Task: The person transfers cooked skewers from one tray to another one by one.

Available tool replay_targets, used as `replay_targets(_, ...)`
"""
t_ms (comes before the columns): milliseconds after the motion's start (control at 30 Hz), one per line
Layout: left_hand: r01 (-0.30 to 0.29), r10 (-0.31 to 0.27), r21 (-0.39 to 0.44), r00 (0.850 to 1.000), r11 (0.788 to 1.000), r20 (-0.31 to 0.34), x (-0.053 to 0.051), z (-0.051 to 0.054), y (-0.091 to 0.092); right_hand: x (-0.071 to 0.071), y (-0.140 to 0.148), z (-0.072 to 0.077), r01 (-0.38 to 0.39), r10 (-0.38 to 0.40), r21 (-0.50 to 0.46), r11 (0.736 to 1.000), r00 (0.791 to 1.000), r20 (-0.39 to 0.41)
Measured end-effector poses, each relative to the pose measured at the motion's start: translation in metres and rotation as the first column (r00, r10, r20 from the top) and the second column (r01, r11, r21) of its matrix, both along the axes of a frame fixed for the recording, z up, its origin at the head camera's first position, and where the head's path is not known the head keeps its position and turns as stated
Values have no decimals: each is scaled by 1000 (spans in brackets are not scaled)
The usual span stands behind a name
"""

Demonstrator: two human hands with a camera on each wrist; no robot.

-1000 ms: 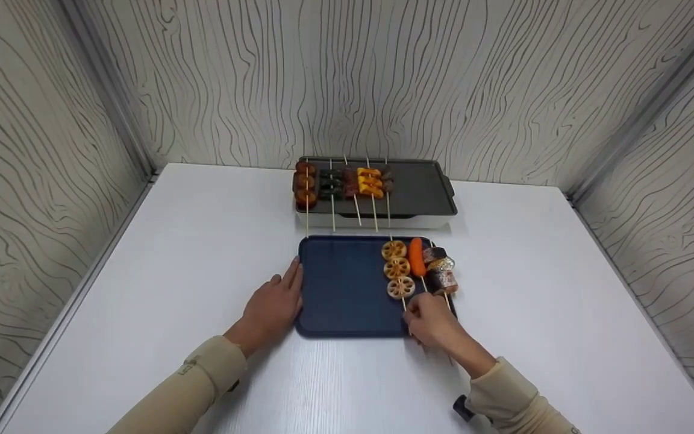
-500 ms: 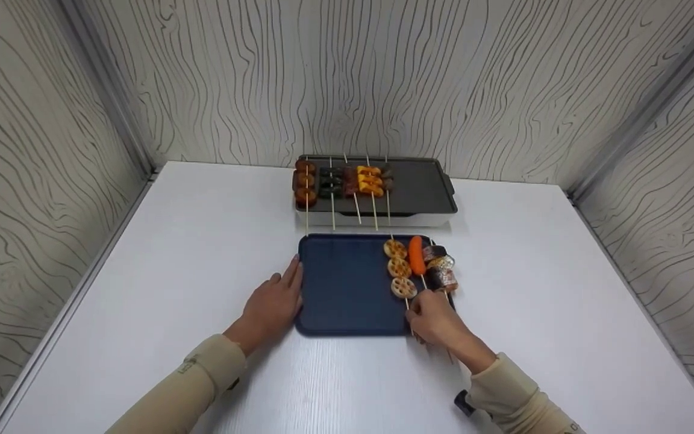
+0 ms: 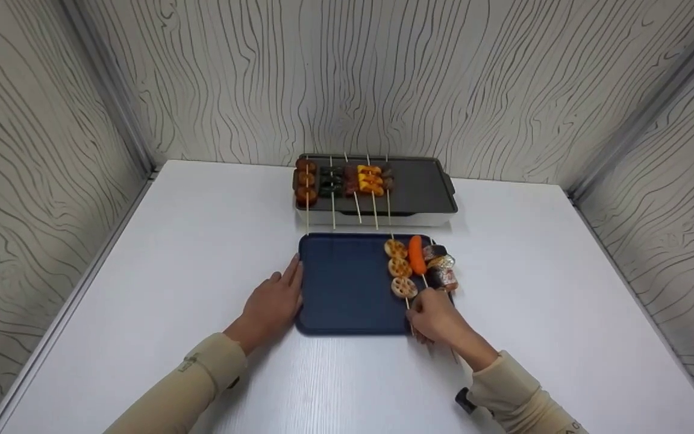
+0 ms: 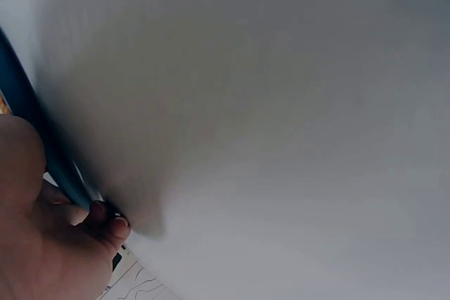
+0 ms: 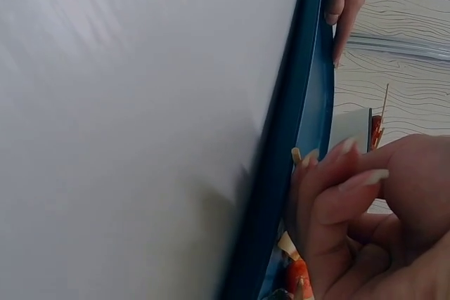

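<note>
My left hand (image 3: 271, 307) grips the left rim of the dark blue tray (image 3: 347, 289), with curled fingertips (image 4: 119, 227) at the outer side in the left wrist view. Over the tray's front right corner, my right hand (image 3: 436, 316) pinches the wooden stick of a lotus root skewer (image 3: 399, 267). Its cut end shows between the fingers in the right wrist view. The three slices lie tilted on the tray's right part. Just right of them are an orange sausage skewer (image 3: 417, 256) and a dark, speckled skewer (image 3: 440, 268); the right hand partly hides their sticks.
Behind the tray stands a grill (image 3: 422, 187) with a dark plate and pale base. Several skewers, one with yellow pieces (image 3: 370, 179), lie side by side on its left part, sticks jutting past the front edge. Patterned walls (image 3: 347, 78) enclose the white table (image 3: 214, 241).
The lotus root slices have shifted slightly right and turned from flat-facing to tilted. My right hand has moved a little to the right with the stick. The left hand stays in place.
</note>
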State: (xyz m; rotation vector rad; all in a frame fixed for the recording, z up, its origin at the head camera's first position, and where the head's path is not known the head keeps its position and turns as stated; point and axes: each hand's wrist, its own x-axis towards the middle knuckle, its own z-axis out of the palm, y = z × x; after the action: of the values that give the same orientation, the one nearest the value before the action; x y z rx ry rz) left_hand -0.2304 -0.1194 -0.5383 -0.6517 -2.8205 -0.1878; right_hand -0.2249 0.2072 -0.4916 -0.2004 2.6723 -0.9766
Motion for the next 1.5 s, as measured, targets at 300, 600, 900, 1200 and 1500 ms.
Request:
replay_targets(300, -10, 10, 2, 1000, 1000, 25, 2, 5, 1, 1, 2, 5, -30, 30, -5, 1000, 999, 34)
replay_targets(600, -2, 1, 12, 1000, 1000, 30, 1, 5, 0, 5, 8, 15, -77, 78, -16, 997, 997, 30)
replay_targets(900, -24, 26, -13, 991, 1000, 132, -1, 3, 0, 10, 19, 24, -111, 109, -29, 993, 993, -47)
replay_targets(1200, -16, 16, 1, 992, 1000, 124, -1, 2, 0, 14, 29, 48, -92, 93, 14, 996, 988, -126)
replay_targets(1500, -22, 19, 21, 993, 1000, 118, -3, 1, 1, 7, 40, 85, -66, 67, 11, 998, 976, -206)
